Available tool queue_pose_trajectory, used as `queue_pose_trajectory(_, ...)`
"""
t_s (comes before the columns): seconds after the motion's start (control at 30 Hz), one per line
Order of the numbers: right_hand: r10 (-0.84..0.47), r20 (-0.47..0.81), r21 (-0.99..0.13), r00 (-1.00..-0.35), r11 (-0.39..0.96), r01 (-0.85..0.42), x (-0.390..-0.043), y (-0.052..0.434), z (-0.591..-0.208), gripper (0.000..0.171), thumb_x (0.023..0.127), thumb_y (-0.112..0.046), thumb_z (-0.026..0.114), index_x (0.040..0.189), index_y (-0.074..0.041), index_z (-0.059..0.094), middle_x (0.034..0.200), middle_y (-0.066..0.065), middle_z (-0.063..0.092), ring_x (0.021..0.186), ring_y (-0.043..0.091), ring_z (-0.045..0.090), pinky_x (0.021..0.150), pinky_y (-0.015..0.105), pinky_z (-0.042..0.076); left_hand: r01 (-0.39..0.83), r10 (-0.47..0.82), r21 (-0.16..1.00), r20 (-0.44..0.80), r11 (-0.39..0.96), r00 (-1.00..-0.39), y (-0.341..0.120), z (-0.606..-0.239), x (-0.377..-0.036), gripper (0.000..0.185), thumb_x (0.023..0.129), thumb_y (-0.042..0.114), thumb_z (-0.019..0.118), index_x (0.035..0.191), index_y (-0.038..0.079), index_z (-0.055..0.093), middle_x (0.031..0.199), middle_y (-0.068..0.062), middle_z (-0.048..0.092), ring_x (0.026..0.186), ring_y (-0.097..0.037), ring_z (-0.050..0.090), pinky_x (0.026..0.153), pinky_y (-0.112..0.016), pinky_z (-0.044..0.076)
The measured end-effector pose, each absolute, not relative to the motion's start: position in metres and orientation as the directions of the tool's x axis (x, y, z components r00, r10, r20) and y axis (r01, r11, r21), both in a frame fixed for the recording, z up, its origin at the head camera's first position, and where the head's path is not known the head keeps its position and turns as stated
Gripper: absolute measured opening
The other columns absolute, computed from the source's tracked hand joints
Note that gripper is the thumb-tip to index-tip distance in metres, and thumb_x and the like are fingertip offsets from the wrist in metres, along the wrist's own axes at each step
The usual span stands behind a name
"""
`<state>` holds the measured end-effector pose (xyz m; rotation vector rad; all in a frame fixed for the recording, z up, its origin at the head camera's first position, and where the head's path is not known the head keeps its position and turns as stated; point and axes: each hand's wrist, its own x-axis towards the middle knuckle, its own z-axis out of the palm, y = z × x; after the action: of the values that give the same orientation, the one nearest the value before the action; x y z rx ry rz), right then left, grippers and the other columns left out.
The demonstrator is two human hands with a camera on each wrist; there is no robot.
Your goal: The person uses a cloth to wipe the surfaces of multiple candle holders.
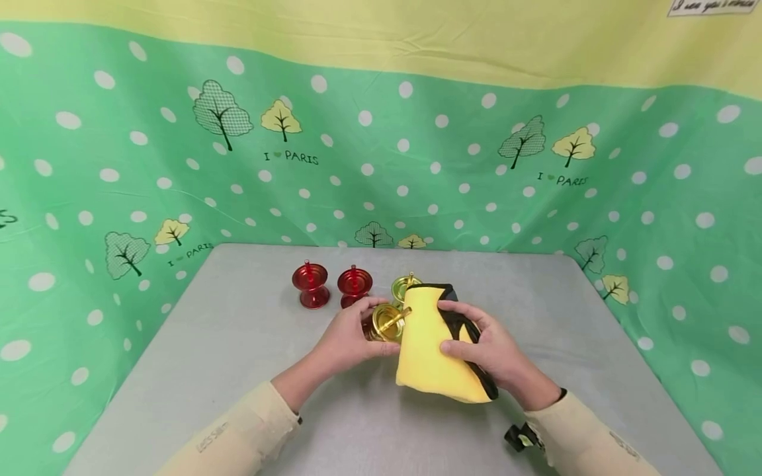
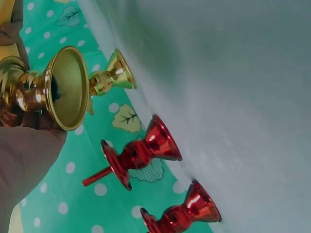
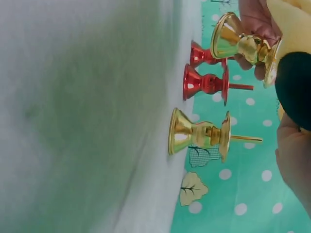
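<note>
My left hand (image 1: 357,334) grips a gold candle holder (image 1: 388,322) tipped on its side, its spike pointing toward a yellow cloth (image 1: 424,357) with black trim. My right hand (image 1: 476,340) holds that cloth, fingers curled over its top, pressed against the holder. In the left wrist view the held gold candle holder (image 2: 46,92) shows its base toward the camera. In the right wrist view the held gold candle holder (image 3: 243,43) meets the yellow cloth (image 3: 294,22). Both hands hover just above the grey table (image 1: 238,370).
Behind the hands stand two red candle holders (image 1: 311,285) (image 1: 354,285) and a second gold candle holder (image 1: 405,286), all upright in a row. A green dotted curtain (image 1: 119,165) rings the table. A small black and yellow strap (image 1: 519,436) sits at my right wrist.
</note>
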<state>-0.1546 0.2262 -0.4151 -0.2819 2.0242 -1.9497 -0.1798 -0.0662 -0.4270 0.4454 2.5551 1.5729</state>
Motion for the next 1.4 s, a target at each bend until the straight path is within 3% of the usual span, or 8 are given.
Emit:
queue_pose_trajectory(0.37, -0.324, -0.054, -0.963, -0.945, -0.232, 0.134, -0.157, 0.223, -0.419, 0.061, 0.102, -0.007, 0.068, 0.155, -0.031, 0.051, 0.131, 0.001, 0.069, 0.102, 0.014, 0.078, 0.087, 0.032, 0.065, 0.162, 0.295, 0.938, 0.069, 0.306, -0.953, -0.067, -0.426, -0.18, 0.082, 0.077, 0.019, 0.099, 0.148, 0.014, 0.057, 0.131, -0.002, 0.076, 0.118, -0.02, 0.07, 0.101, -0.04, 0.06)
queue_pose_trajectory(0.5, -0.316, -0.082, -0.995, -0.945, -0.025, 0.095, -0.157, 0.205, -0.426, 0.063, 0.097, -0.014, 0.079, 0.154, -0.028, 0.056, 0.145, 0.01, 0.06, 0.116, 0.022, 0.073, 0.093, 0.038, 0.064, 0.196, 0.33, 0.923, 0.082, 0.33, -0.94, -0.064, -0.424, -0.178, 0.076, 0.08, 0.013, 0.093, 0.147, 0.015, 0.058, 0.134, -0.003, 0.075, 0.126, -0.024, 0.068, 0.108, -0.046, 0.058)
queue_pose_trajectory(0.63, -0.28, 0.027, -0.929, -0.96, 0.347, -0.127, -0.156, 0.193, -0.427, 0.063, 0.089, -0.03, 0.089, 0.147, -0.027, 0.065, 0.166, 0.02, 0.042, 0.152, 0.04, 0.044, 0.115, 0.058, 0.049, 0.268, 0.347, 0.864, 0.117, 0.427, -0.931, -0.061, -0.424, -0.177, 0.076, 0.078, 0.014, 0.093, 0.146, 0.014, 0.058, 0.132, -0.005, 0.075, 0.123, -0.023, 0.07, 0.107, -0.048, 0.058)
queue_pose_trajectory(0.73, -0.287, 0.113, -0.846, -0.951, 0.475, -0.243, -0.156, 0.19, -0.425, 0.065, 0.085, -0.036, 0.092, 0.145, -0.029, 0.068, 0.169, 0.021, 0.038, 0.161, 0.046, 0.029, 0.12, 0.069, 0.038, 0.291, 0.338, 0.821, 0.128, 0.491, -0.932, -0.06, -0.424, -0.175, 0.077, 0.077, 0.015, 0.095, 0.145, 0.013, 0.059, 0.128, -0.006, 0.076, 0.117, -0.021, 0.071, 0.104, -0.048, 0.059)
queue_pose_trajectory(0.93, -0.37, 0.058, -0.83, -0.927, 0.498, -0.25, -0.157, 0.192, -0.421, 0.071, 0.087, -0.037, 0.09, 0.151, -0.027, 0.061, 0.157, 0.01, 0.056, 0.147, 0.036, 0.05, 0.112, 0.054, 0.046, 0.28, 0.319, 0.814, 0.123, 0.509, -0.94, -0.059, -0.426, -0.172, 0.077, 0.076, 0.016, 0.096, 0.143, 0.012, 0.06, 0.126, -0.008, 0.077, 0.115, -0.022, 0.072, 0.103, -0.049, 0.059)
queue_pose_trajectory(1.13, -0.337, 0.019, -0.885, -0.941, 0.432, -0.172, -0.158, 0.198, -0.426, 0.047, 0.089, -0.028, 0.089, 0.132, -0.019, 0.071, 0.14, 0.012, 0.067, 0.125, 0.028, 0.063, 0.094, 0.035, 0.056, 0.268, 0.32, 0.824, 0.112, 0.499, -0.941, -0.059, -0.428, -0.173, 0.081, 0.074, 0.022, 0.099, 0.144, 0.014, 0.06, 0.128, -0.006, 0.076, 0.119, -0.021, 0.07, 0.107, -0.049, 0.057)
queue_pose_trajectory(1.27, -0.296, -0.047, -0.977, -0.954, 0.214, -0.019, -0.16, 0.205, -0.432, 0.039, 0.092, -0.013, 0.085, 0.126, -0.016, 0.067, 0.121, 0.009, 0.071, 0.098, 0.017, 0.072, 0.08, 0.03, 0.062, 0.255, 0.296, 0.853, 0.125, 0.456, -0.947, -0.06, -0.429, -0.174, 0.083, 0.073, 0.024, 0.101, 0.144, 0.014, 0.06, 0.129, -0.004, 0.077, 0.12, -0.02, 0.07, 0.106, -0.048, 0.056)
queue_pose_trajectory(1.4, -0.267, -0.104, -0.989, -0.958, -0.07, 0.127, -0.163, 0.208, -0.434, 0.041, 0.096, -0.003, 0.077, 0.127, -0.024, 0.061, 0.116, 0.001, 0.07, 0.093, 0.014, 0.077, 0.08, 0.032, 0.065, 0.252, 0.287, 0.877, 0.138, 0.41, -0.948, -0.059, -0.427, -0.175, 0.081, 0.074, 0.017, 0.099, 0.144, 0.012, 0.059, 0.129, -0.004, 0.077, 0.122, -0.02, 0.07, 0.107, -0.048, 0.056)
